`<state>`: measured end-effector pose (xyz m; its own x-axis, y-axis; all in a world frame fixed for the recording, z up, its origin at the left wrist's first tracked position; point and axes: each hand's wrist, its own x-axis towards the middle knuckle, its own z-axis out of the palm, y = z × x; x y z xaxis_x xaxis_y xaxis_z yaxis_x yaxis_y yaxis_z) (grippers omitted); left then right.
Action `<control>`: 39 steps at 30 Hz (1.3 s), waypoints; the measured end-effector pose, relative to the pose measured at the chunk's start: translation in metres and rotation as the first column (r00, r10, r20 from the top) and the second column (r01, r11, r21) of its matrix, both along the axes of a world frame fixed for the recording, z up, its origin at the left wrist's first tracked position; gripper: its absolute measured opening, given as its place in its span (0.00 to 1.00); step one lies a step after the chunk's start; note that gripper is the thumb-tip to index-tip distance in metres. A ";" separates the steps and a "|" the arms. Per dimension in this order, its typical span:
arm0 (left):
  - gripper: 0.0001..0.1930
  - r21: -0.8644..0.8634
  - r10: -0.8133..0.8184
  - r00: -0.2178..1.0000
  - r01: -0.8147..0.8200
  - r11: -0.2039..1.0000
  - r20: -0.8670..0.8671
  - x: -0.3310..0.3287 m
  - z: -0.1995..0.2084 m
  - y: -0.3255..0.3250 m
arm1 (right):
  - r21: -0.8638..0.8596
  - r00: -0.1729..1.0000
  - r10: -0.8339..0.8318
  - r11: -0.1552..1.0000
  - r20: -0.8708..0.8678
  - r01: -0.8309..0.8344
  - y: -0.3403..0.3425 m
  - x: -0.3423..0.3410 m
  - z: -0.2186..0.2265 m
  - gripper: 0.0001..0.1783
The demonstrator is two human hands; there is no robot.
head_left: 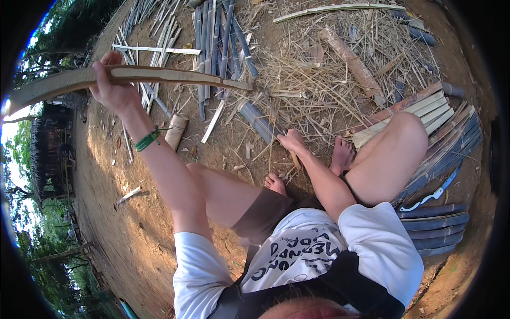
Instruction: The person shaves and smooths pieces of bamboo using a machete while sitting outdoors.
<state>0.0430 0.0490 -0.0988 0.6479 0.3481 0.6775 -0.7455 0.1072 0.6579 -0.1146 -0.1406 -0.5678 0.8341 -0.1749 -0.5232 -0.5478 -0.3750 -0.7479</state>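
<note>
My left hand [114, 87] is raised at the upper left, its fingers wrapped round a long, pale brown wooden stick [170, 75]. The stick is thick toward the left rim and tapers to the right, ending over the bamboo litter. Lower and nearer my feet, my right hand [292, 141] is closed. A short brown handle-like piece [295, 159] shows below its fist; the rest of that thing is hidden. Close by the right hand lies a dark bamboo piece [257, 121], slanting across the ground.
Dark bamboo lengths [212, 45] and pale strips [156, 50] lie at the far side. Shavings surround a rough log [353, 66]. On my right are split bamboo slats [433, 111], a knife with a white handle [433, 198] and dark bamboo pieces [435, 228]. A bamboo stub [176, 131] lies left.
</note>
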 end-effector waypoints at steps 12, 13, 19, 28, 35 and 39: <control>0.18 0.043 -0.054 0.998 0.053 0.998 0.016 -0.083 0.001 -0.046 | 0.314 0.782 -0.129 0.945 0.610 -0.089 0.058 -0.010 0.234 0.24; 0.19 0.044 -0.006 0.998 0.004 0.999 0.059 -0.083 -0.004 -0.049 | 0.300 0.737 -0.117 0.946 0.665 -0.120 0.060 -0.012 0.239 0.24; 0.22 0.049 -0.064 0.997 0.062 0.997 0.045 -0.084 -0.005 -0.043 | 0.205 0.873 -0.112 0.979 0.475 0.014 0.055 -0.005 0.118 0.24; 0.22 0.017 -0.096 0.994 0.096 0.995 0.057 -0.091 -0.016 -0.013 | 0.123 0.781 0.038 0.982 0.624 -0.146 0.068 -0.009 0.244 0.18; 0.20 0.111 -0.170 0.982 0.162 0.981 0.076 -0.094 -0.018 -0.024 | 0.090 0.996 -0.073 0.994 0.053 0.068 0.034 -0.009 0.047 0.19; 0.19 0.176 -0.286 0.952 0.264 0.948 0.111 -0.101 -0.031 -0.020 | 0.079 0.988 0.021 0.996 0.154 -0.033 0.042 -0.013 0.082 0.20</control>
